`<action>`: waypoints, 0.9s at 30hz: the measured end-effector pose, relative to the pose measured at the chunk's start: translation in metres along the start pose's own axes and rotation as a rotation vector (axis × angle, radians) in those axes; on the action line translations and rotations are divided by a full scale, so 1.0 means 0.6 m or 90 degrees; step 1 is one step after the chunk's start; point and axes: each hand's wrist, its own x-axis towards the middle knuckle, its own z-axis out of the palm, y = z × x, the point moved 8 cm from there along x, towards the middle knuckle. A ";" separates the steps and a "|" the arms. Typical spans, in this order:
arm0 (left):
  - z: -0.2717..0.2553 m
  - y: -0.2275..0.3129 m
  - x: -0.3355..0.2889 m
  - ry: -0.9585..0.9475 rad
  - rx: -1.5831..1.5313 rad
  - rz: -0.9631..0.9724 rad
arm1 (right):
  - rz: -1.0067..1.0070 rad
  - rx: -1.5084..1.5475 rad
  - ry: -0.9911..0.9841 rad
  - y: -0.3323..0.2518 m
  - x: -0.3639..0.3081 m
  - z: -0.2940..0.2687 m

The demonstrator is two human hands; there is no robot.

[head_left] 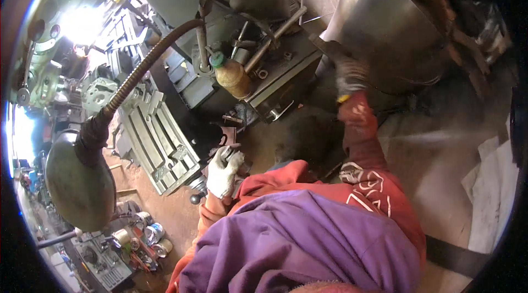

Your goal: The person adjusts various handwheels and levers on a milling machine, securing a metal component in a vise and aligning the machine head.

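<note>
On my feed, the T-slot machine table (159,139) sits left, metal ledge (285,88) ahead. R hand (351,71) (gloved, blurry) is right of the ledge, grip unclear; L hand (223,173) has fingers curled, can't tell on what. I'd reach slowly, clear of the green-capped bottle (233,79) & black ball knob (196,199).

A green-capped bottle (231,79) is to the lamp's (77,183) upper right; cans (155,233) sit near the lamp's lower right.

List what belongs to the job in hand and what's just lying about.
Probably in use:
slotted metal table, near the left hand
large metal panel, near the right hand

Apparently just lying about:
green-capped bottle
metal ring
round containers
</note>
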 end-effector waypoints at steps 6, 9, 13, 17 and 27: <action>0.053 0.049 0.032 -0.006 0.061 0.037 | -0.253 0.060 0.112 -0.103 -0.002 0.077; 0.079 0.043 0.054 -0.002 0.024 0.045 | -0.148 0.042 -0.146 -0.176 -0.073 -0.012; 0.153 0.116 0.093 -0.040 0.125 0.161 | -0.265 0.249 -0.384 -0.216 -0.219 0.014; 0.197 0.156 0.091 -0.189 0.133 0.137 | -0.100 0.551 -0.442 -0.155 -0.217 0.039; 0.143 0.149 0.116 0.040 0.050 0.133 | -0.086 0.471 -0.291 -0.135 -0.168 0.028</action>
